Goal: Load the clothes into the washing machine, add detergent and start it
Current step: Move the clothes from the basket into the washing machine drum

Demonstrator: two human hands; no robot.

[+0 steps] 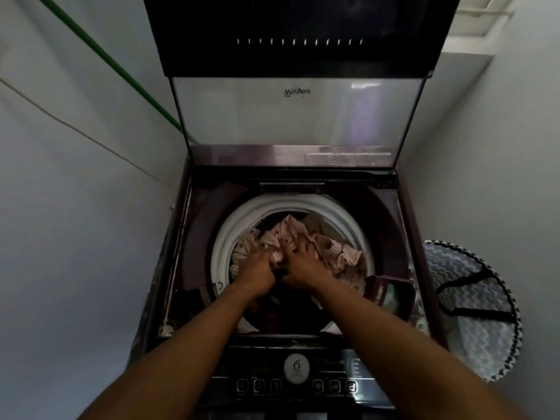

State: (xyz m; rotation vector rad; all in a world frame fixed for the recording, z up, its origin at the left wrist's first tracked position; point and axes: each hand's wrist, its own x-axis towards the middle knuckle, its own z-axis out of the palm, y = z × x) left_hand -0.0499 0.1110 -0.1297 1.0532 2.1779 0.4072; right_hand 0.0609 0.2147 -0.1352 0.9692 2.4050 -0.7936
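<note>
Both hands, left hand and right hand, in crumpled pink cloth

Washing machine is sitting lid-up between pale walls, its white-rimmed drum holding a pink patterned garment over darker clothes, a zigzag-patterned laundry basket standing just beside its right side.

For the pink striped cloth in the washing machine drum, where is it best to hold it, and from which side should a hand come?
Probably grip the bunched middle fold of the pink striped cloth, coming straight down from above. It lies crumpled in the open drum, whose rim blocks any sideways approach. Both the left hand and right hand already clutch it there.
</note>
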